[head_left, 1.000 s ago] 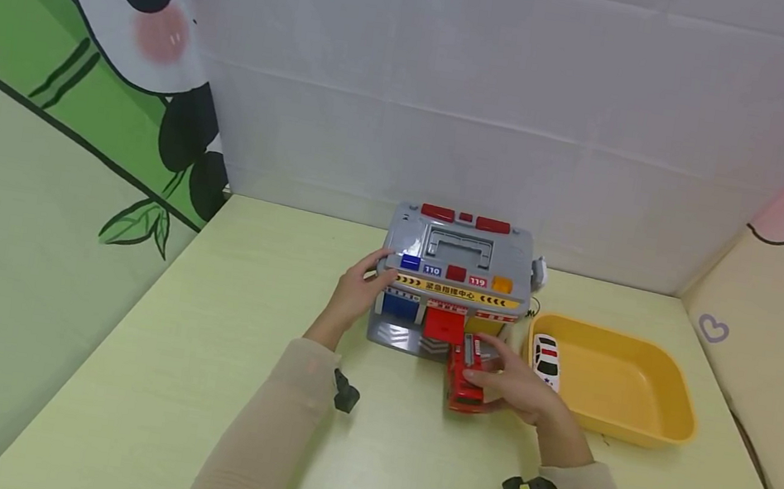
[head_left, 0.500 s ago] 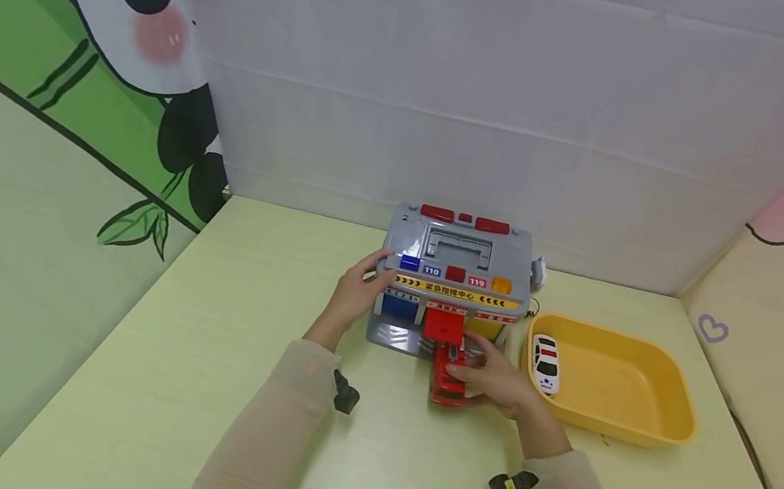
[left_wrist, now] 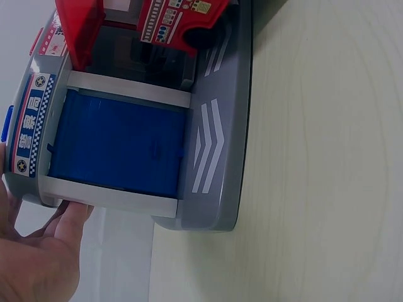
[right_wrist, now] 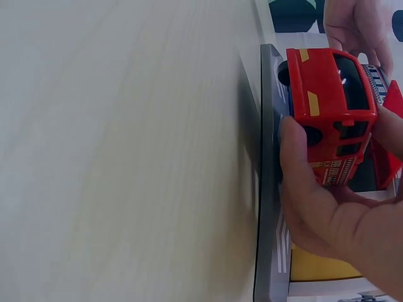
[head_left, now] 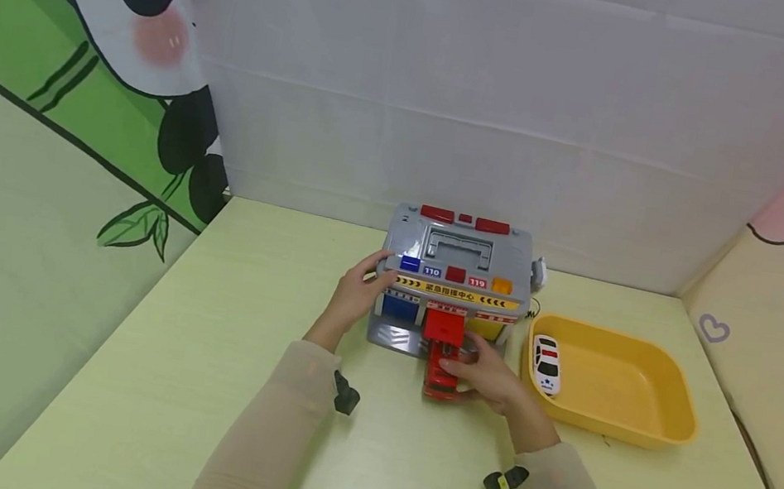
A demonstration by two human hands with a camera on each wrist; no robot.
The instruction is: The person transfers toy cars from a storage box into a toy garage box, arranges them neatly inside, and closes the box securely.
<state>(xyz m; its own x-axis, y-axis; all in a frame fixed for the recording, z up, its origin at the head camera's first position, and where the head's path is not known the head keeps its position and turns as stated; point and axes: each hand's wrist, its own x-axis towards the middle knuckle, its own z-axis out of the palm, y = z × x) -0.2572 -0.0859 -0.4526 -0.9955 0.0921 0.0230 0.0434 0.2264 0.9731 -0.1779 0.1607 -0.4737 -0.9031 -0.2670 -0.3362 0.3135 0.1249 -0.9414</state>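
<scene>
A grey toy emergency station stands on the table, with a red door raised at its middle bay. My left hand holds the station's left end; in the left wrist view some of its fingers are under the roof edge, beside the lowered blue door. With my right hand I grip a red toy fire truck from its right side. The truck's far end is at the middle bay, partly hidden beneath the red door. Its windscreen end faces outward in the right wrist view.
Right of the station stands a yellow tray, a white toy police car lying along its left wall. A cloth backdrop rises behind the station. Pale table surface stretches to the left and front.
My right hand has moved the fire truck left and slightly forward, from beside the red door to in line with the middle bay beneath it. The left hand and station have stayed put.
</scene>
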